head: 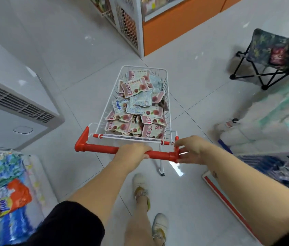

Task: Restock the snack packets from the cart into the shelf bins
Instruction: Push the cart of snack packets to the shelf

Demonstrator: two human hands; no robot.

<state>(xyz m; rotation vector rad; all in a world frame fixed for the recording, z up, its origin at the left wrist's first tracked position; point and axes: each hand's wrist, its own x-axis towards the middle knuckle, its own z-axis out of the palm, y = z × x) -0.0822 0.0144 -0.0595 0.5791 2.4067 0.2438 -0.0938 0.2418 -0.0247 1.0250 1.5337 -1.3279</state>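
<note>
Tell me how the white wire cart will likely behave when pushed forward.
The cart probably rolls easily: a small wheel rests on smooth tile. It seems light, thin wire holding flat snack packets.

place: shop | cues: cart [141,103] of snack packets [136,105], freezer [15,107]

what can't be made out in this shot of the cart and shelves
Head view only:
- Shelf bins: cut off by the top edge, contents blurred.
- Snack packets: lower layers hidden under the top ones; print too small.
- Right hand: blurred at the handle end, so its grip is unclear.
- Left hand: fingers curl behind the handle, tips hidden.
- Goods at right: motion blur.
</note>
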